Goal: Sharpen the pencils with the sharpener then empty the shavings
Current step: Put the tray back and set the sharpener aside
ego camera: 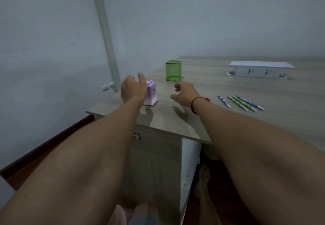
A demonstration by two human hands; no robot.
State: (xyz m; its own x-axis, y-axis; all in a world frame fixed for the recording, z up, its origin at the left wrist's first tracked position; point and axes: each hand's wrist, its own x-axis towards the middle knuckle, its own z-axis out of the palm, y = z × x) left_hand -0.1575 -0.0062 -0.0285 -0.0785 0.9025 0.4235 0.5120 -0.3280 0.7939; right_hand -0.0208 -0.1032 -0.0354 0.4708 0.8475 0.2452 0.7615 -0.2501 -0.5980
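Observation:
A small lilac pencil sharpener (151, 94) stands on the wooden desk (228, 112) near its left corner. My left hand (132, 88) hovers just left of it, fingers spread and thumb raised by its top edge, partly hiding its left side. Whether the hand touches it I cannot tell. My right hand (184, 92), with a red cord at the wrist, hangs above the desk right of the sharpener, fingers loosely curled and holding nothing. Several patterned pencils (241, 103) lie side by side further right.
A green mesh pen holder (173, 70) stands behind the sharpener. A white power strip (258, 72) with a sheet on top sits at the back right. The desk's left and front edges lie close to my hands. A drawer unit sits below, bare feet on the floor.

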